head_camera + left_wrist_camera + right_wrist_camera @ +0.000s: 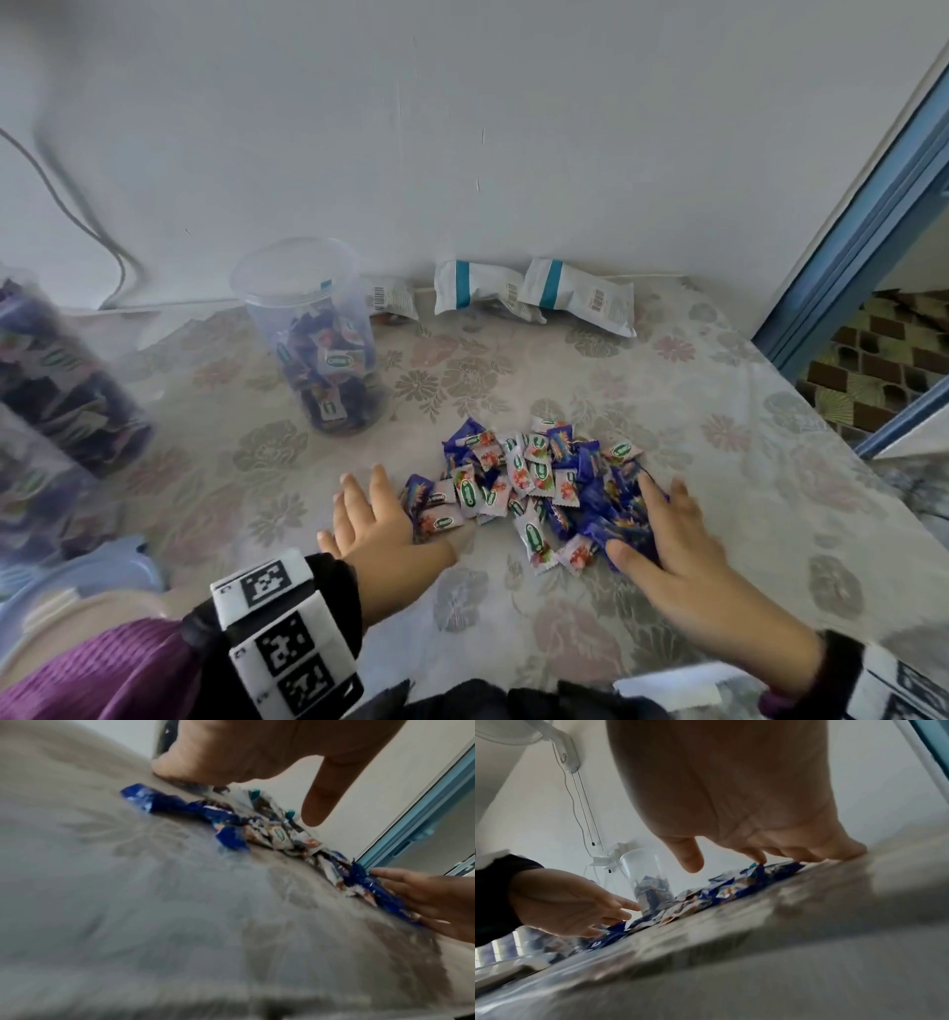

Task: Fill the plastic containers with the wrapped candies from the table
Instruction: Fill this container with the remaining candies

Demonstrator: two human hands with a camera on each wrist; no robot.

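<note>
Left hand [377,519] lies spread, fingers straight, touching the near-left edge of the candy pile [534,488]; right hand [672,539] likewise flat against its right edge, apparently holding nothing. The pile lies between them; the part-filled container [313,334] stands beyond the left hand.

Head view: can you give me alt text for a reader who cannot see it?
Both hands, left hand and right hand, lie open on either side of a pile of wrapped candies on a floral tablecloth. A clear plastic container, partly filled with candies, stands behind the pile to the left.
</note>
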